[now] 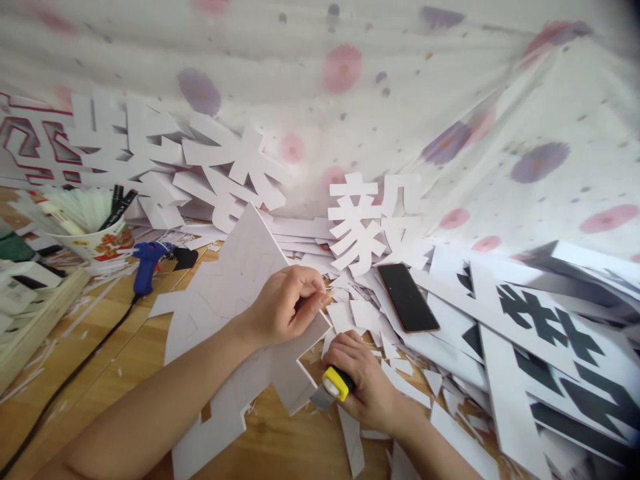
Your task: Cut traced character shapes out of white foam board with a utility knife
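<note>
My right hand [365,380] is wrapped round a yellow-and-black utility knife [337,383], its wide blade pointing down and to the left. The blade is beside the lower right edge of a cut white foam board [210,327], which has angular notches and faint pencil-like lines. Over the right part of that board is my left hand [287,303], closed with thumb and fingertips pinched together. Whatever may be between those fingers is hidden.
White scraps [365,313] litter the wooden table [265,433]. A black phone [407,297] lies behind my right hand. At left are a blue glue gun [147,263] with its cord and a cup [97,243] of markers and glue sticks. White cut-out characters [355,220] stand along the patterned curtain [300,80].
</note>
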### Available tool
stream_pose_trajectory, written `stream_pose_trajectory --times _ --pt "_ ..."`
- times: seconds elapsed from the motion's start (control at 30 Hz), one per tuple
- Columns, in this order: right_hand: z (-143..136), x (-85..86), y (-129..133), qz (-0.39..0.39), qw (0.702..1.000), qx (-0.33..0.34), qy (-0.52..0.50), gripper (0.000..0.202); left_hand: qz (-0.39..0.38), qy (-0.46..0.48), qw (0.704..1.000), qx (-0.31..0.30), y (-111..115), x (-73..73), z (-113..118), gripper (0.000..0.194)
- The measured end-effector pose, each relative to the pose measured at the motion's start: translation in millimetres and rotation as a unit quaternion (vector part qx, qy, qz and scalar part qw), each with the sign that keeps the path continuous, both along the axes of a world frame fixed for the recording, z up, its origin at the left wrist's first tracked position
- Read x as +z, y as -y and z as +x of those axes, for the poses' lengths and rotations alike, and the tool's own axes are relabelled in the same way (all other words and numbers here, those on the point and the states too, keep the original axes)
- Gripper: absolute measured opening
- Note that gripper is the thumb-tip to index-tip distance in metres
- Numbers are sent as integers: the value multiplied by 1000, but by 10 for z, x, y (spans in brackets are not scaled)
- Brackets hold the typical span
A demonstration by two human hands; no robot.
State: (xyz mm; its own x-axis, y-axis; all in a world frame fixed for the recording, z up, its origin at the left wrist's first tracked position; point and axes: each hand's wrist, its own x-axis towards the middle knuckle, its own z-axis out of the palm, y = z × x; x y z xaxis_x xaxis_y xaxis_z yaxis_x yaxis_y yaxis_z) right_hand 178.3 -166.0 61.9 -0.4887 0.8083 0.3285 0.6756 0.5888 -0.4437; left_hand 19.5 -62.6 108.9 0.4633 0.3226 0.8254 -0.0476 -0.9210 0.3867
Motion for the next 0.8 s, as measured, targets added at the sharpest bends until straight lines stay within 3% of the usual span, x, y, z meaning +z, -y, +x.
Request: stream_pose_trajectory --times 0.23,0.47,0.67,0.8 --pt "-28 -43 -47 10 1000 -14 15 2 -38 11 999 -15 37 -15 26 15" --pt "-13 22 -38 4 1000 23 16 4 -31 -5 999 -14 32 -1 25 15" --pt "-24 -50 -57 8 1000 -15 20 3 -37 -9 999 -28 48 -8 42 18" --pt "-20 -45 -37 -7 1000 9 15 2 -34 -3 999 -30 55 -13 50 19"
